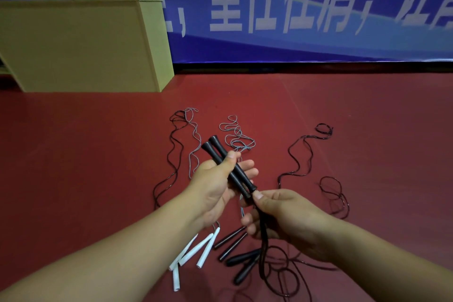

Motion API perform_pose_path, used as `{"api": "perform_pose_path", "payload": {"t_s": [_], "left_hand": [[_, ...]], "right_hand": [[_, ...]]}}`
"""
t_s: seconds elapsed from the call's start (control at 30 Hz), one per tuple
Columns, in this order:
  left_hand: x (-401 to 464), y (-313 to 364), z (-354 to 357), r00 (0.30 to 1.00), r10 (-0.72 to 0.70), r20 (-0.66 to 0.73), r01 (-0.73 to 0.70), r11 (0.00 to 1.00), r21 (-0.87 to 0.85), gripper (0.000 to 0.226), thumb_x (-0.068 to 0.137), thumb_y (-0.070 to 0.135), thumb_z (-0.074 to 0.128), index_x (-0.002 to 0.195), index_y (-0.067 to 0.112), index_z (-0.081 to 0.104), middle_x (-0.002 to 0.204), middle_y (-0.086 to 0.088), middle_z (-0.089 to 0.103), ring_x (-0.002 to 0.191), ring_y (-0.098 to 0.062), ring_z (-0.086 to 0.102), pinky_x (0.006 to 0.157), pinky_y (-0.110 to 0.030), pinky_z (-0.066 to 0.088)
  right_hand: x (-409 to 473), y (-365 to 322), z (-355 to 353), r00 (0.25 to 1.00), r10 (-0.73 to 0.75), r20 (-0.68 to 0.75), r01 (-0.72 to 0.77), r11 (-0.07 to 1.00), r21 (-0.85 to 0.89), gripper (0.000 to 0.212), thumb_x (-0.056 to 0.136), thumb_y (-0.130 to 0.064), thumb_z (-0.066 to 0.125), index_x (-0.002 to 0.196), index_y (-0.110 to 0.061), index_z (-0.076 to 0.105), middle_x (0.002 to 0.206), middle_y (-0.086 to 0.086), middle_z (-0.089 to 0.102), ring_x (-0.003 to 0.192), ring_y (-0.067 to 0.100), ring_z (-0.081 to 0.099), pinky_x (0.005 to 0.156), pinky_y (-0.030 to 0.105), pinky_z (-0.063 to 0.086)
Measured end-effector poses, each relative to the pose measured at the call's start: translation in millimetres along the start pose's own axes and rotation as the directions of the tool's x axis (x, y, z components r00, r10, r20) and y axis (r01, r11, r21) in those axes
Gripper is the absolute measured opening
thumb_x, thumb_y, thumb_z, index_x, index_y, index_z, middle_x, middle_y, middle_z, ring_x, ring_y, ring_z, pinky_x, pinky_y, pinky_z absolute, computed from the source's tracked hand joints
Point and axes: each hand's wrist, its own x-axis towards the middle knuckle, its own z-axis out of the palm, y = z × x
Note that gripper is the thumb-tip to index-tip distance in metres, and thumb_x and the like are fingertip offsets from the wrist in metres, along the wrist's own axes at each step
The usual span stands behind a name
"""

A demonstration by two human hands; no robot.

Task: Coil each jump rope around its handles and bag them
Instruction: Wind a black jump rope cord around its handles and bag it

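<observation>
We see a pair of black handles [229, 167], slim, tapered and flared at their far ends, lying side by side across the left hand [215, 179]; its thumb curls over them and its fingers are spread beneath. The right hand [277, 213] pinches the near ends of those handles where the thin black cord [264, 247] leaves them, and the cord hangs down from that hand to the floor [73, 167] in loose loops.

Below the held handles, on the floor, lie white handles [196, 250], straight and tube-like, and just beside them more black handles [241, 255], some smooth, some bulbous; how many there are we cannot quite tell, since the arms cover part of the heap. Beyond the held handles, grey cords [236, 136] and black cords [175, 154] trail away in wavy lines and tangles, and another black cord [300, 152] snakes off to their right.

The floor is a matte, dark red sheet. Well beyond the held handles to the left stands a pale yellow-green box [81, 46] with flat panels, and behind everything hangs a glossy blue banner [294, 44] with large white characters.
</observation>
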Motion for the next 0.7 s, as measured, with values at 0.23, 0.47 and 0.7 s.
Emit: {"api": "perform_pose_path", "payload": {"t_s": [0.23,0.47,0.7], "left_hand": [[0.1,5.5,-3.3,0.988,0.151,-0.008,-0.146,0.967,0.21,0.015,0.102,0.019,0.05,0.097,0.007,0.057,0.073,-0.005,0.066,0.065,-0.022,0.07,0.07,-0.041,0.06],[12.5,27.4,-44.3,0.876,0.466,0.123,-0.399,0.557,0.729,0.011,0.099,0.015,0.055,0.089,0.021,0.054,0.072,-0.002,0.063,0.057,-0.012,0.066,0.058,-0.034,0.055],[8.5,22.3,-50.8,0.922,0.25,0.295,-0.342,0.171,0.924,0.008,0.098,0.028,0.054,0.092,0.023,0.052,0.071,0.0,0.068,0.06,-0.015,0.07,0.064,-0.042,0.058]], "right_hand": [[-1.9,-2.8,-1.3,1.0,0.0,0.03,0.005,0.99,-0.144,0.037,0.104,-0.032,0.04,0.095,-0.008,0.067,0.064,0.004,0.059,0.073,0.026,0.059,0.075,0.035,0.05],[-9.5,-0.4,-23.3,0.998,0.049,0.041,-0.024,0.884,-0.467,0.034,0.1,-0.033,0.049,0.074,-0.011,0.053,0.059,0.004,0.051,0.055,0.016,0.056,0.054,0.019,0.045],[-13.7,-17.3,-50.0,0.987,-0.15,-0.064,0.071,0.748,-0.66,0.048,0.087,-0.055,0.059,0.082,-0.007,0.06,0.064,-0.001,0.045,0.058,0.013,0.04,0.054,0.026,0.036]]}}
